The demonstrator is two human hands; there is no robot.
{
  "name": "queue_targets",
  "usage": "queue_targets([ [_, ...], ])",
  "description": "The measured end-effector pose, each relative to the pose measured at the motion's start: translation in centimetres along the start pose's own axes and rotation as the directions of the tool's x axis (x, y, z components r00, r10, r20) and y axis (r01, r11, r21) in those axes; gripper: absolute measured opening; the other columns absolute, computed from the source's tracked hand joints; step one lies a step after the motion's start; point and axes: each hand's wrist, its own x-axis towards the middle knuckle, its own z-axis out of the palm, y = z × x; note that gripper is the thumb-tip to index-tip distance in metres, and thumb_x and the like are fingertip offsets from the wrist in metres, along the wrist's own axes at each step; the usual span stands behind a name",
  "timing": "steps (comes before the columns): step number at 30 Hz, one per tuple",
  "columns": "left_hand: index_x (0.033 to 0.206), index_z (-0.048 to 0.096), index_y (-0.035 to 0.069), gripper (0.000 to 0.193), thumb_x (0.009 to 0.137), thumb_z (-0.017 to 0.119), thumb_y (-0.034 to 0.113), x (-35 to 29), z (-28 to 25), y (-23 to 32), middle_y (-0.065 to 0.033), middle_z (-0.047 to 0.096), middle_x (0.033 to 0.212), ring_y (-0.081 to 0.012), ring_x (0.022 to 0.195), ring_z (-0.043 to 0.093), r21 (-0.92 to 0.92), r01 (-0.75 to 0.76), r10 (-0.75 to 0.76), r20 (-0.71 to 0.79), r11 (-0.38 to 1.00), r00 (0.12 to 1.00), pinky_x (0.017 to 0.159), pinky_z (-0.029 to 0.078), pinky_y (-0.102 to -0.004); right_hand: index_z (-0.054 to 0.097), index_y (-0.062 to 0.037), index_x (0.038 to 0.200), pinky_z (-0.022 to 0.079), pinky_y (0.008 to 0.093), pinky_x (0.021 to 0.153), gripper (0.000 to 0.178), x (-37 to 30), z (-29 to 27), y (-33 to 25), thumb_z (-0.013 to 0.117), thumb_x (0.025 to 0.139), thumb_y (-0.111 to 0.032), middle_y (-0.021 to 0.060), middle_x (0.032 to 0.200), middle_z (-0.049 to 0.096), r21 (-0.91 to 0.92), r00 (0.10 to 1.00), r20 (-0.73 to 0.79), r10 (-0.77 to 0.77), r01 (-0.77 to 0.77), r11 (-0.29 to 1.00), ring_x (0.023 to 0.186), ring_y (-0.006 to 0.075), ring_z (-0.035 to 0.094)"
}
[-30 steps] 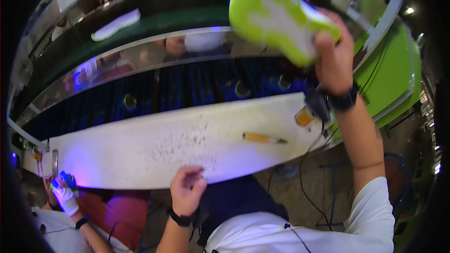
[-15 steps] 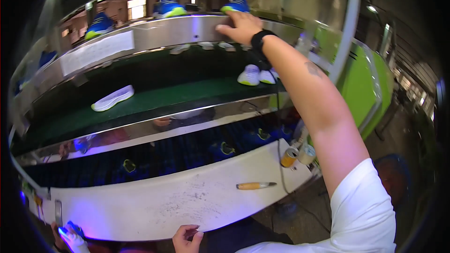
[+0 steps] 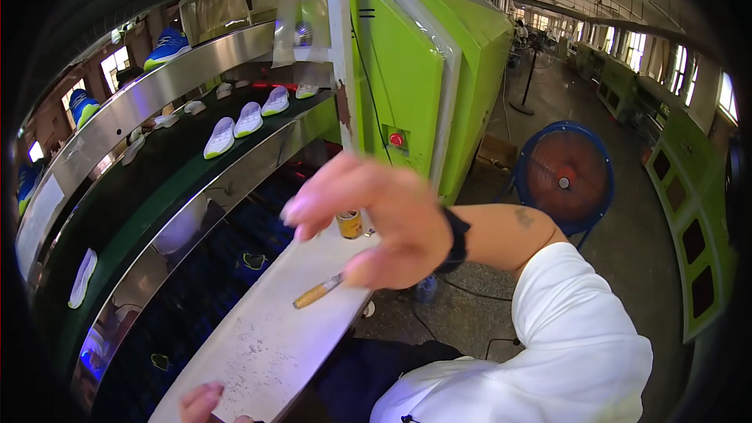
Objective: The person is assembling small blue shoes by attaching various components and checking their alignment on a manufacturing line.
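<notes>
A big green machine (image 3: 407,70) stood beyond the far end of the white worktop (image 3: 235,321), with a round blue-rimmed fan (image 3: 564,176) to its right. The right hand (image 3: 384,223), blurred, hung above the worktop's far end, its grip apart, thumb spread from the fingers. The left hand (image 3: 200,403) was cut off at the lower edge, so its grip could not be told. The yellow-handled tool (image 3: 315,293) lay on the worktop, one end reaching behind the right thumb; a yellow can (image 3: 349,225) stood partly hidden behind that hand.
</notes>
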Motion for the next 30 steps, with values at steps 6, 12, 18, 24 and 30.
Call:
queue_targets([
  [6, 0.161, 0.016, 0.024, 0.089, 0.093, 0.071, 0.045, 6.9, -2.0, 4.4, -0.0235, 0.028, 0.160, -0.0439, 0.122, 0.060, -0.051, -0.488, 0.463, -0.242, 0.871, 0.853, 0.084, 0.062, -0.0486, 0.058, 0.0104, 0.122, 0.058, 0.0348, 0.072, 0.071, -2.3, 2.2, -2.3, 0.060, 0.097, -0.056, 0.0194, 0.107, 0.065, 0.242, 0.988, -0.143, 0.055, -0.019, 0.970, 0.092, 0.0246, 0.068],
  [12, 0.157, 0.020, 0.022, 0.084, 0.093, 0.071, 0.043, 2.9, -4.7, 6.1, -0.0230, 0.032, 0.156, -0.0421, 0.120, 0.060, 0.093, -0.269, 0.281, -0.164, 0.959, 0.945, 0.084, 0.061, -0.0474, 0.057, 0.0095, 0.123, 0.056, 0.0353, 0.075, 0.072, -3.9, 6.9, -1.2, 0.059, 0.097, -0.057, 0.0192, 0.109, 0.064, 0.489, 0.978, -0.099, 0.183, -0.112, 0.865, 0.094, 0.0249, 0.067],
  [18, 0.152, 0.024, 0.019, 0.078, 0.093, 0.071, 0.041, 1.6, -6.7, 5.3, -0.0225, 0.035, 0.151, -0.0398, 0.117, 0.061, 0.230, -0.227, 0.265, -0.152, 0.946, 0.952, 0.084, 0.060, -0.0460, 0.057, 0.0086, 0.124, 0.055, 0.0358, 0.078, 0.072, -2.7, 9.9, 0.8, 0.059, 0.096, -0.058, 0.0190, 0.111, 0.064, 0.592, 0.987, -0.070, 0.145, -0.076, 0.802, 0.097, 0.0252, 0.066],
  [24, 0.147, 0.029, 0.016, 0.073, 0.092, 0.071, 0.039, 8.4, -7.7, 1.8, -0.0220, 0.039, 0.147, -0.0376, 0.115, 0.061, 0.330, -0.452, 0.528, -0.194, 0.829, 0.827, 0.085, 0.059, -0.0446, 0.056, 0.0077, 0.125, 0.054, 0.0364, 0.081, 0.073, 5.6, 6.6, 3.8, 0.058, 0.096, -0.059, 0.0188, 0.113, 0.063, 0.484, 0.989, -0.082, -0.125, 0.149, 0.862, 0.099, 0.0256, 0.065],
  [30, 0.142, 0.034, 0.014, 0.067, 0.092, 0.071, 0.038, 14.2, -11.4, 5.7, -0.0215, 0.043, 0.142, -0.0354, 0.113, 0.061, 0.503, -0.589, 0.739, -0.164, 0.633, 0.653, 0.085, 0.058, -0.0432, 0.055, 0.0068, 0.127, 0.052, 0.0369, 0.084, 0.074, 14.4, 3.6, 1.7, 0.058, 0.096, -0.060, 0.0186, 0.115, 0.063, 0.439, 0.909, -0.085, -0.408, 0.402, 0.804, 0.102, 0.0259, 0.064],
])
